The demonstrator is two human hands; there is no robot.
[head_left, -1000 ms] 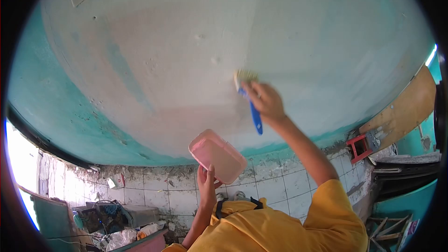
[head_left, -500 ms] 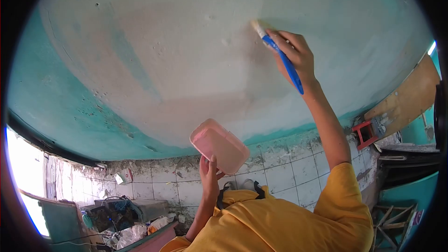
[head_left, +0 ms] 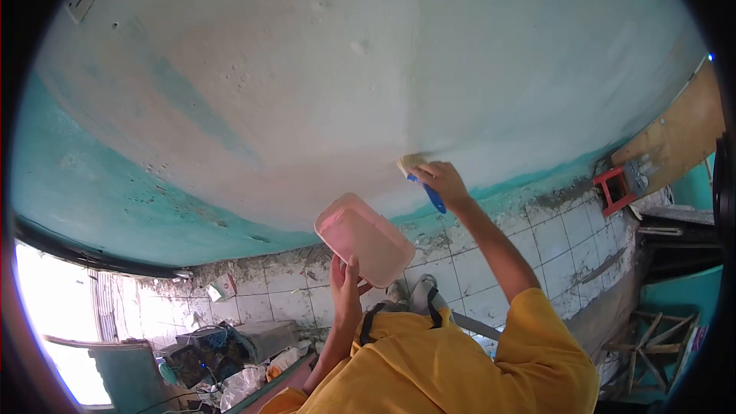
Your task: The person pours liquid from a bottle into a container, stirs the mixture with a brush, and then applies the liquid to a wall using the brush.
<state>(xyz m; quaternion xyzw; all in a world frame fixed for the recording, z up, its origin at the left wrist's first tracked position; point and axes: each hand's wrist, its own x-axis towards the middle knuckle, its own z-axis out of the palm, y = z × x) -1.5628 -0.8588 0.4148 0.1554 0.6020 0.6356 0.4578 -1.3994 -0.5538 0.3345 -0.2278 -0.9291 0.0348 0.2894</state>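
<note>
From my remote seat, at 9 o'clock I see bright daylight coming through an opening (head_left: 54,314) beside the turquoise band (head_left: 84,184) of the wall, and at 7 o'clock a heap of clutter (head_left: 222,356) sits on the floor below a row of grimy white tiles (head_left: 268,299). Moving toward 6 o'clock, the left hand (head_left: 345,291) is raised with its fingers curled tight around the lower edge of a pink tub (head_left: 364,239), thumb up against its side; the tub is tilted, its open face turned toward the wall, and I cannot tell what lies inside. Above it, from 10 to 2 o'clock, spreads the pale, patchy wall (head_left: 368,69), whitish with faint pink and teal streaks. Just right of centre, the right hand (head_left: 443,182) is closed around the blue handle of a paintbrush (head_left: 420,172), fingers pinching it near the bristles; the pale bristles are pressed to the wall right where the whitish area meets the teal strip above the tiles. The arm runs down to a yellow sleeve (head_left: 537,345) at 5 o'clock. Farther right, at 3 o'clock, a red bracket (head_left: 615,188) sits beside a wooden board (head_left: 682,134), and a wooden frame (head_left: 652,345) stands at 4 o'clock.
</note>
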